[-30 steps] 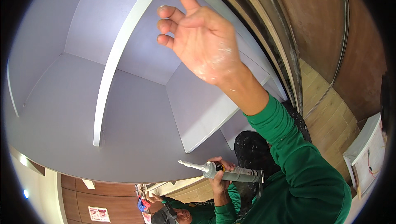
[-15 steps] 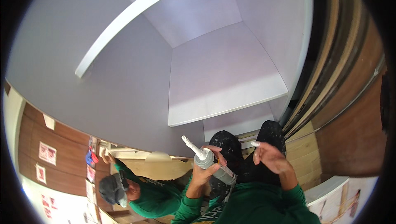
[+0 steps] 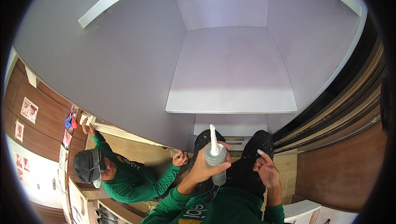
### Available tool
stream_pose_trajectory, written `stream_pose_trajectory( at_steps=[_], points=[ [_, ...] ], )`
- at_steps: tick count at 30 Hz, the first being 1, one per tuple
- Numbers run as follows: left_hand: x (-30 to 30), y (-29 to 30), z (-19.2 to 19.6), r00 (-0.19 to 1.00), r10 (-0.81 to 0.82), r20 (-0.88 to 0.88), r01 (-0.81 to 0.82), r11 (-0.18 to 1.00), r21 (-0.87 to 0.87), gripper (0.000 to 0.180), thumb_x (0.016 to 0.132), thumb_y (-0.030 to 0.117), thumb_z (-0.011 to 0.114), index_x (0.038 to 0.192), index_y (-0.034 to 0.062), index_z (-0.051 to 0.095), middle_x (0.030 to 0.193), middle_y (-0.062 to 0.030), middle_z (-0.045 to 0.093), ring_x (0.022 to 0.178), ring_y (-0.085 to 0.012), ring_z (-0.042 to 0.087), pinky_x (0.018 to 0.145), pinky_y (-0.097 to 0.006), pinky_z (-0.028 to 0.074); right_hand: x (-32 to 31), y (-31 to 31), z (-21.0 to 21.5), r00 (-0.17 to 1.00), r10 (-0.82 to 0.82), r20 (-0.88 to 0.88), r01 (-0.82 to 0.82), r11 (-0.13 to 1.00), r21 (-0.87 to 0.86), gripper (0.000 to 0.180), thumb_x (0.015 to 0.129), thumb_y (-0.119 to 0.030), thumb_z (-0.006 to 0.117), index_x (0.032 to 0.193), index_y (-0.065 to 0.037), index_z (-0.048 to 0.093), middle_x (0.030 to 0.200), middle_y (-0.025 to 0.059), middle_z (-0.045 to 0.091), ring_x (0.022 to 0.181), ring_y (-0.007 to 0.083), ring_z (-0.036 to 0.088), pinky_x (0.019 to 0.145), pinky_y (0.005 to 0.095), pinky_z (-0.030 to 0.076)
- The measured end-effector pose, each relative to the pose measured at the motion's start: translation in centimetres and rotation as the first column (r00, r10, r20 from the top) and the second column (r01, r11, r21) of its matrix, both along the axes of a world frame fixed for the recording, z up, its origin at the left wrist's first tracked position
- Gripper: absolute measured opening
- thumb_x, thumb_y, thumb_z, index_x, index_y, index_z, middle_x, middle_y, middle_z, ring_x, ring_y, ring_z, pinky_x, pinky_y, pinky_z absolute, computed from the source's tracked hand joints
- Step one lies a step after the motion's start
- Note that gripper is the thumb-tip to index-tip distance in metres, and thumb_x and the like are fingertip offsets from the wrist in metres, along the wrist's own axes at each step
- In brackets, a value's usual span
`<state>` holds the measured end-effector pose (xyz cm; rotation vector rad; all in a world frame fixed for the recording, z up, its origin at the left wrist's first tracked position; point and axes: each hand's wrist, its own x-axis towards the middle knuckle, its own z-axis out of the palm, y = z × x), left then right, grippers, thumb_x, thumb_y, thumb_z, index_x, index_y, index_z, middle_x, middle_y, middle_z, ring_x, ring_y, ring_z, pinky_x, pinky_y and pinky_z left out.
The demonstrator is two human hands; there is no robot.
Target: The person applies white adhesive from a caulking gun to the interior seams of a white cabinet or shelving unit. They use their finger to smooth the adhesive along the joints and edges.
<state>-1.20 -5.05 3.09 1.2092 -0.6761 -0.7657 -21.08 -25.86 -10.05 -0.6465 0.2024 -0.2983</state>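
My left hand [image 3: 202, 168] is closed around a grey caulking tube [image 3: 215, 157], its white nozzle [image 3: 213, 137] tilted up toward the shelf. White paste coats the nozzle's tip. To the right, my right hand [image 3: 268, 173] is held over my knee, index finger extended with white paste on its tip. The other fingers are loosely curled, and I see nothing held there. Beyond both hands, a pale grey shelf [image 3: 231, 87] spans the inside of a tall cabinet [image 3: 136, 71]. White smears mark the cabinet's left wall under the upper shelf's end.
A co-worker in a green shirt and dark cap [image 3: 86, 165] crouches at the left, one arm reaching up. Long brown-edged panels [image 3: 338, 121] lean along the right. A white unit [image 3: 303, 209] stands at lower right. A lower shelf [image 3: 231, 121] sits close to my knees.
My view has swung so the cabinet faces me more squarely. The tube's nozzle now points more upright, and my right hand has lowered with its fingers more curled. The co-worker's other hand has come into view.
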Motion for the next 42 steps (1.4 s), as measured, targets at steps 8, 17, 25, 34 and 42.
stream_pose_trajectory(
  at_steps=[8, 17, 25, 34, 42],
  points=[
    [0.3, 0.1, 0.4, 1.0, 0.01, -0.024, -0.011, 0.999, -0.031, 0.052, 0.083, 0.011, 0.085, 0.126, -0.0003, 0.058, 0.091, -0.0068, 0.069, 0.084, -0.014, 0.067, 0.076, -0.03, 0.054, 0.2, 0.7, 1.7, 1.0, -0.016, -0.016, 0.015, 0.998, -0.058, 0.072, 0.086, -0.024, 0.066, 0.15, 0.001, 0.046, 0.109, 0.0106, 0.06, 0.102, 0.0229, 0.058, 0.091, 0.0375, 0.046],
    [0.1, -0.3, 2.2, 0.998, 0.04, -0.038, -0.046, 0.985, -0.167, 0.067, 0.08, 0.035, 0.09, 0.123, -0.0025, 0.056, 0.084, -0.013, 0.069, 0.078, -0.0209, 0.069, 0.073, -0.034, 0.055, 0.6, 0.1, 5.6, 0.999, -0.047, 0.015, 0.049, 0.949, -0.312, 0.073, 0.088, -0.024, 0.068, 0.152, 0.003, 0.045, 0.108, 0.0092, 0.059, 0.102, 0.0206, 0.056, 0.092, 0.0349, 0.045],
    [-0.7, -0.7, 1.2, 0.998, 0.033, -0.059, -0.042, 0.987, -0.155, 0.059, 0.077, 0.016, 0.09, 0.124, -0.0004, 0.058, 0.088, -0.0107, 0.07, 0.082, -0.0164, 0.068, 0.073, -0.031, 0.053, -0.2, 0.4, 8.7, 0.982, -0.183, 0.039, 0.181, 0.887, -0.425, 0.071, 0.089, -0.024, 0.07, 0.15, 0.002, 0.048, 0.104, 0.0107, 0.059, 0.1, 0.021, 0.057, 0.092, 0.0349, 0.045],
    [1.6, -0.5, 2.0, 0.998, 0.04, -0.041, -0.047, 0.981, -0.186, 0.06, 0.077, 0.015, 0.09, 0.124, -0.0005, 0.058, 0.089, -0.01, 0.071, 0.081, -0.0156, 0.068, 0.072, -0.03, 0.053, -0.5, -0.2, 10.0, 0.961, -0.265, 0.078, 0.264, 0.8, -0.538, 0.07, 0.089, -0.026, 0.07, 0.15, 0.001, 0.049, 0.107, 0.0111, 0.06, 0.1, 0.0221, 0.058, 0.092, 0.0359, 0.046],
    [2.2, -1.2, 1.8, 0.996, -0.049, 0.078, 0.056, 0.994, -0.09, 0.056, 0.077, 0.011, 0.087, 0.123, -0.0007, 0.059, 0.088, -0.0092, 0.07, 0.079, -0.0149, 0.067, 0.071, -0.03, 0.054, 4.8, -0.9, 14.9, 0.951, -0.119, 0.285, 0.275, 0.746, -0.607, 0.076, 0.089, -0.036, 0.065, 0.152, 0.001, 0.047, 0.125, 0.0149, 0.056, 0.115, 0.0258, 0.053, 0.098, 0.0397, 0.043]
  ],
)
